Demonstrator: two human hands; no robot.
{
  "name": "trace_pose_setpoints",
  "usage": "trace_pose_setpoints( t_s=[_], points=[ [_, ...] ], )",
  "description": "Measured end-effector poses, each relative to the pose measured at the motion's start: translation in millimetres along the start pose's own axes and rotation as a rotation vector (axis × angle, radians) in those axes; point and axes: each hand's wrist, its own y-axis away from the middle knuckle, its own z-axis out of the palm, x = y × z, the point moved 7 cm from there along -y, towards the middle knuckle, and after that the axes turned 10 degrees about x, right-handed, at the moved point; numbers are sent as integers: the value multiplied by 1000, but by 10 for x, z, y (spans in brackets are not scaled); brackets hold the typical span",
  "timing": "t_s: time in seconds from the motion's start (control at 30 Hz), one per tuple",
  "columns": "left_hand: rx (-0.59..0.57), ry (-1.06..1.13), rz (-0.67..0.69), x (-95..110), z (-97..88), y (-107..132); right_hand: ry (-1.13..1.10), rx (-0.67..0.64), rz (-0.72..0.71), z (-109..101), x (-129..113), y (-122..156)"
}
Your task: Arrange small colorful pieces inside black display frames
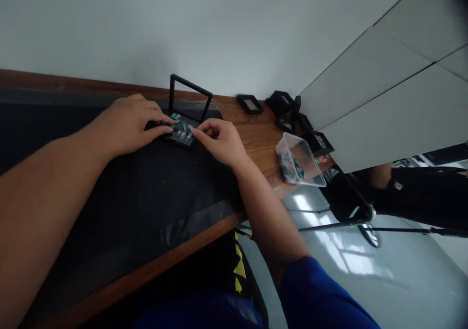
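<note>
A hinged black display frame [190, 91] stands open on the dark mat, its windowed lid tilted up and its base lying flat. Small green and clear or silvery pieces [181, 128] lie on the base. My left hand [137, 122] is at the base's left side, thumb and forefinger closed on its edge beside the pieces. From the right, my right hand [221, 140] reaches the base's right edge with thumb and forefinger pinched together. Whatever sits between those fingertips is too small to make out.
A clear plastic tub [307, 165] with bagged green pieces stands at the table's right end. Several black frames [281, 102] lie behind it by the wall, one frame [250, 104] apart from them. A person's dark sleeve [420, 192] shows at the far right.
</note>
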Motion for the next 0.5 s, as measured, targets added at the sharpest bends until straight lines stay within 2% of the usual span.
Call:
trace_pose_setpoints(
  t_s=[0.37, 0.5],
  points=[
    [-30, -2, -25, -7, 32, -2, 8, -10, 17, -28, -24, 16],
    [-23, 43, -36, -24, 39, 2, -10, 27, 26, -52, 8, -25]
  ],
)
